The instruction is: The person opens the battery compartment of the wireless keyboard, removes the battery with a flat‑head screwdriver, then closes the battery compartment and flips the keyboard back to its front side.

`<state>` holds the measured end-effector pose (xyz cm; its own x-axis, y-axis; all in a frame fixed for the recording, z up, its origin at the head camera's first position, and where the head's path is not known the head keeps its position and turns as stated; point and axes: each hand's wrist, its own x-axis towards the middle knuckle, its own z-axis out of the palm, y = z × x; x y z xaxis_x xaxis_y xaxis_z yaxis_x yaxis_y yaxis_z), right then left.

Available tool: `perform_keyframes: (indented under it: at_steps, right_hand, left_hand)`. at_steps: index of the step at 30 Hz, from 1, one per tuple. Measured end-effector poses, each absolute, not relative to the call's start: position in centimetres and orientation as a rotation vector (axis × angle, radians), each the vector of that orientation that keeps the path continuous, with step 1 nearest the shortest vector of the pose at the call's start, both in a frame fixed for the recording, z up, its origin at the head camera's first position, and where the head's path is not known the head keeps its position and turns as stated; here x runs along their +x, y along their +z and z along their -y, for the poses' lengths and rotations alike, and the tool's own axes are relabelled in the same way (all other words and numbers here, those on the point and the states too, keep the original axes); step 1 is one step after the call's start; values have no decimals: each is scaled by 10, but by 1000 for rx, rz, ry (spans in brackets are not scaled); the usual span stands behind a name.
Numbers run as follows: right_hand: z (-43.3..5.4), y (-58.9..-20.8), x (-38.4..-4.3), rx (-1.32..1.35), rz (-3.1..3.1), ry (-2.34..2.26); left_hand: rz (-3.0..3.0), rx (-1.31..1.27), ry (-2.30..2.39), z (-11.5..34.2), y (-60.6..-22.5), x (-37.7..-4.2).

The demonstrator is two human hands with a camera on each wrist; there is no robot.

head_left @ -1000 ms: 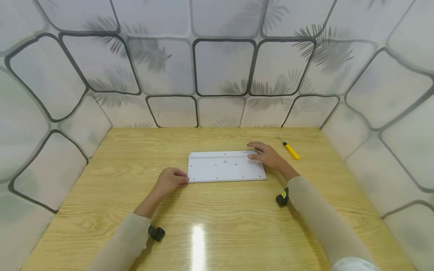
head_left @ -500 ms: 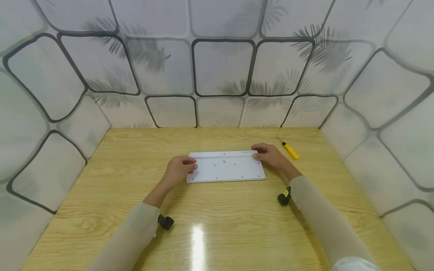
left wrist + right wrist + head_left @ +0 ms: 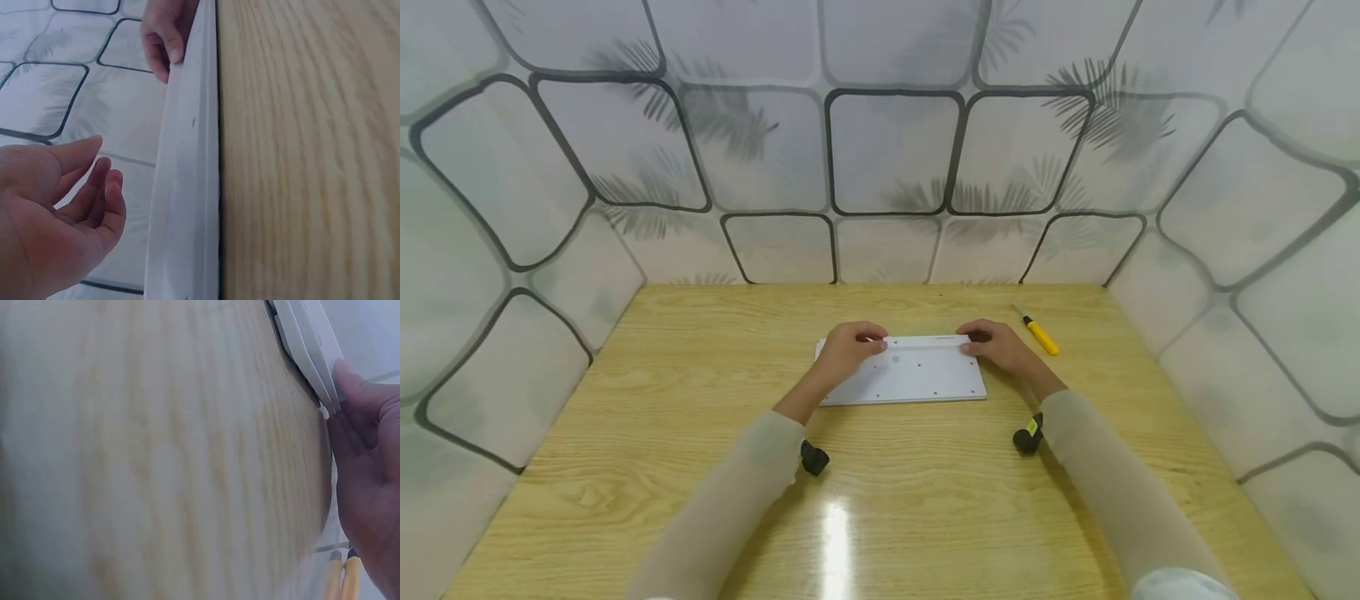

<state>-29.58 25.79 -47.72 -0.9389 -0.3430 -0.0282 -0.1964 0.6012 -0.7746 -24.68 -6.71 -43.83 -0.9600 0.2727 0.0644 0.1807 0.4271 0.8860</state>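
Observation:
A white keyboard point(image 3: 917, 375) lies underside up on the table, with small dark screw spots across its back and a raised bar along the far edge. My right hand point(image 3: 1000, 346) pinches its far right corner; in the right wrist view the thumb point(image 3: 356, 390) is on the top face and fingers are at the edge. Over the left part of the keyboard reaches my left hand point(image 3: 846, 350), near the far edge. The left wrist view shows that hand point(image 3: 69, 212) with loosely bent fingers, a gap between thumb and fingertips, apart from the keyboard point(image 3: 184, 169).
A screwdriver point(image 3: 1041, 335) with a yellow handle lies behind and right of the keyboard. The wood table point(image 3: 925, 500) ends at a patterned backdrop point(image 3: 887, 150) that rises behind and on both sides. Small black cameras point(image 3: 814, 458) are worn at the wrists.
My left hand has left the keyboard's near left corner and moved right and away across it to the far edge. My right hand shifted slightly right at the far right corner.

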Motion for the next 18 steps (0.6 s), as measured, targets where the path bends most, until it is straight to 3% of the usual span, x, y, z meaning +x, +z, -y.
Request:
perform_keyframes:
  at_steps: [18]
  right_hand:
    - [-258,-479,-298,-384,-2633,-1278]
  left_hand:
    - [-2616,615,1334,5,-459,-292]
